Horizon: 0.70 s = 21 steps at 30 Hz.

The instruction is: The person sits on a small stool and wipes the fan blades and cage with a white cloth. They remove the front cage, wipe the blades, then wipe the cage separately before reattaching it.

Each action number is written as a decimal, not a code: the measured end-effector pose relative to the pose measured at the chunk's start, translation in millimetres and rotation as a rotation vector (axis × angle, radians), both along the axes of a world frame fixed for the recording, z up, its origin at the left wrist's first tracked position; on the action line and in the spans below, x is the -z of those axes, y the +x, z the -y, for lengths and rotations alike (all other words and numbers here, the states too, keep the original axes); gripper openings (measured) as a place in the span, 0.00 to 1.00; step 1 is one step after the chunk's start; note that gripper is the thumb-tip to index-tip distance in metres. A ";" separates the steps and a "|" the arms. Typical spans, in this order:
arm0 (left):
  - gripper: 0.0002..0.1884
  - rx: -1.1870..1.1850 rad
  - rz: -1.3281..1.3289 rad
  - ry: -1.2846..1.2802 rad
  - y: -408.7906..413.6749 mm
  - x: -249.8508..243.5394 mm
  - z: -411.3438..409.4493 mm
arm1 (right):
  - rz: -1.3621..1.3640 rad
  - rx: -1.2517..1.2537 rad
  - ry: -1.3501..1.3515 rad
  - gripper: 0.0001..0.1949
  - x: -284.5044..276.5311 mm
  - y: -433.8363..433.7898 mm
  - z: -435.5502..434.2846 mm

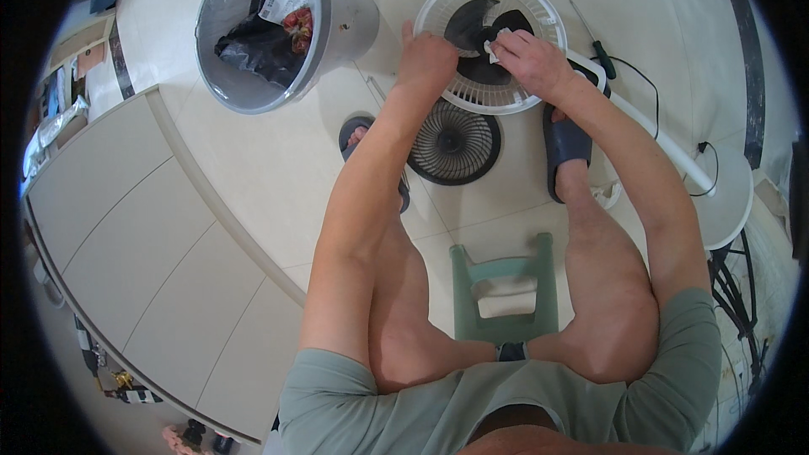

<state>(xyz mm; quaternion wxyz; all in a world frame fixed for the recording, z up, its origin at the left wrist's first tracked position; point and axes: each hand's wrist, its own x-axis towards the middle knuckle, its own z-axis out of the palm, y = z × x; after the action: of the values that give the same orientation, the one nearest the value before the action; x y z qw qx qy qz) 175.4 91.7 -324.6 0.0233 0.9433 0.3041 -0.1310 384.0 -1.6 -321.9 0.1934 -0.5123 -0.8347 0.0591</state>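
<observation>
In front of me a fan lies with its white plastic rear grille facing up. Dark blades sit inside it. My left hand is closed over the grille's left rim, its fingertips hidden from view. Pinched in my right hand is a crumpled white tissue, held against the blades near the hub. A round black fan grille lies flat on the floor, just below the white one. From the fan a white pole runs to a round white base at the right.
A grey trash bin holding black bags stands at the upper left. Right of the fan lies a screwdriver beside a black cord. A green plastic stool is between my legs. A pale panelled cabinet borders the left; cables hang at right.
</observation>
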 end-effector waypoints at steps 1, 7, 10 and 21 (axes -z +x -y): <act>0.10 -0.003 -0.006 -0.001 -1.5 -0.4 0.9 | -0.004 -0.003 0.008 0.13 0.1 -1.1 0.1; 0.08 -0.166 0.347 -0.044 -20.0 -26.2 2.6 | -0.051 0.051 -0.041 0.12 2.9 8.6 -4.7; 0.09 -0.698 0.698 -0.655 -21.9 -54.3 -7.7 | -0.028 0.055 -0.030 0.10 1.7 11.6 -7.2; 0.13 -1.185 1.689 -1.494 -60.4 -136.1 -34.9 | -0.083 0.073 -0.024 0.07 -1.2 1.9 -6.5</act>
<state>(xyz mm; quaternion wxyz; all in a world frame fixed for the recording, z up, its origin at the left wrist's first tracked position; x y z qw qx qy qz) 115.0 126.6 -188.5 0.7868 0.2110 0.4205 0.3995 385.9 4.9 -320.7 0.2238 -0.5419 -0.8058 0.0833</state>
